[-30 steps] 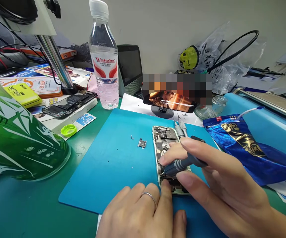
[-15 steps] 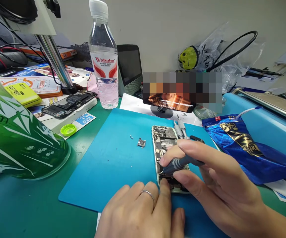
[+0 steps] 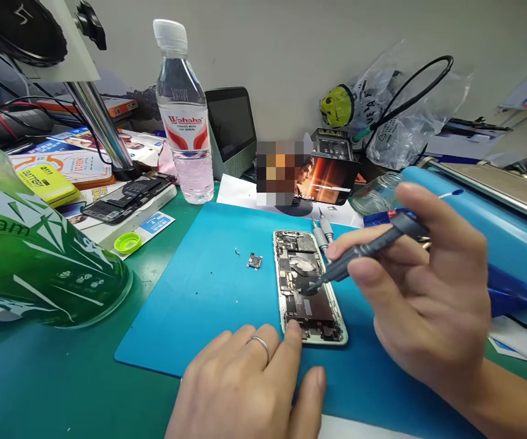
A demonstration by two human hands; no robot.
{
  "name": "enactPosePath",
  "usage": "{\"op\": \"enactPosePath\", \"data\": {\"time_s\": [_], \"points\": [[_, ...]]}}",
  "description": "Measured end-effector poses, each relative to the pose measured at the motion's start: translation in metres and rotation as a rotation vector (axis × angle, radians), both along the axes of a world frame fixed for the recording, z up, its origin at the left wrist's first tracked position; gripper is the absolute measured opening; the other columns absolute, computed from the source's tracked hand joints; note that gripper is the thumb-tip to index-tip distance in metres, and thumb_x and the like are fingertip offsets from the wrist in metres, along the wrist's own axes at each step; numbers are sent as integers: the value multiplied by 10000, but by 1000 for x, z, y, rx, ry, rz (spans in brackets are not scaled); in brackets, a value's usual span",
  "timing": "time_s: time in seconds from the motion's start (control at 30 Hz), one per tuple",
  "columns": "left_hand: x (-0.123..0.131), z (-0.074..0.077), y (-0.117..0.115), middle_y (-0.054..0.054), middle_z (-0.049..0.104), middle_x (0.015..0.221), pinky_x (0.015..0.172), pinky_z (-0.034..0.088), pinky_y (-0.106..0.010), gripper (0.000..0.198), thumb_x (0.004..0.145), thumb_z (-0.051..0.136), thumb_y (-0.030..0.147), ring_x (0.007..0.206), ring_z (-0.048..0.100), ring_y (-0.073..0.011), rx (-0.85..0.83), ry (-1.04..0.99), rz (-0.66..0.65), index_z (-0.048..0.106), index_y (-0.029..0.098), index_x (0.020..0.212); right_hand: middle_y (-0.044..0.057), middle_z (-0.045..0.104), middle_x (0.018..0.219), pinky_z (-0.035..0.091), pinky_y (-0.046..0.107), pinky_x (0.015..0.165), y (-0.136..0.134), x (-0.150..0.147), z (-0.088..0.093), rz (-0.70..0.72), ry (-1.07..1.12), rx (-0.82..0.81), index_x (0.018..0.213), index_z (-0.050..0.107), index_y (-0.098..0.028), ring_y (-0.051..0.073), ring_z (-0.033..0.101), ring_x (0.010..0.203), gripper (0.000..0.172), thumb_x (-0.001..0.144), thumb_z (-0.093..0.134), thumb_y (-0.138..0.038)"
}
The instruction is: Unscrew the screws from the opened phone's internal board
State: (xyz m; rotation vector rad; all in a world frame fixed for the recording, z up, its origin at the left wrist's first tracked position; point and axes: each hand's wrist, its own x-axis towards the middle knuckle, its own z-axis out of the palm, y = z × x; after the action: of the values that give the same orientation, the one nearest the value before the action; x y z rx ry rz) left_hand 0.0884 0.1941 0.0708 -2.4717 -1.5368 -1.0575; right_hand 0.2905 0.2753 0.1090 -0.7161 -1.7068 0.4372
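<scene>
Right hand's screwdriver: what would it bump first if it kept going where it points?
Likely the open phone, near its middle: the right hand aims the screwdriver down-left at it. Contact unclear.

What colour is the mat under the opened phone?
The mat is bright blue, clearest in the head view, under the opened phone.
</scene>
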Motion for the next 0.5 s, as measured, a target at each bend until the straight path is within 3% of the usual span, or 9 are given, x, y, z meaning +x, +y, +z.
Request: {"op": "enactPosePath", "data": {"time_s": [0.1, 0.2, 0.33, 0.5], "points": [[-2, 2, -2, 44, 715, 800, 562, 559, -377, 326, 1114, 526, 266, 663, 731, -176, -23, 10, -16, 828, 215, 1229, -23, 790, 1308, 730, 356, 896, 11, 3, 1, -30, 58, -43, 1592, 655, -517, 177, 803, 957, 638, 1069, 798, -181], [-3, 1, -7, 40, 710, 819, 580, 554, -385, 338, 1159, 501, 299, 688, 738, -185, -50, 33, -35, 809, 224, 1277, -17, 818, 1028, 706, 366, 884, 20, 8, -1, -47, 60, -101, 1574, 644, -437, 210, 810, 967, 543, 1087, 794, -248], [-2, -1, -14, 45, 702, 837, 612, 548, -378, 362, 1199, 456, 329, 693, 729, -180, -71, 49, -79, 765, 226, 1357, 6, 818, 1066, 673, 362, 929, 23, 9, -5, -47, 35, -141, 1457, 653, -323, 196, 802, 990, 379, 1100, 772, -281], [3, 4, -15, 45, 727, 878, 642, 568, -385, 318, 1160, 515, 303, 727, 750, -197, -108, 50, -124, 720, 237, 1394, -10, 799, 1066, 634, 359, 976, 22, 6, -4, -37, 4, -152, 1314, 725, -308, 179, 773, 996, 231, 1091, 788, -309]]}}
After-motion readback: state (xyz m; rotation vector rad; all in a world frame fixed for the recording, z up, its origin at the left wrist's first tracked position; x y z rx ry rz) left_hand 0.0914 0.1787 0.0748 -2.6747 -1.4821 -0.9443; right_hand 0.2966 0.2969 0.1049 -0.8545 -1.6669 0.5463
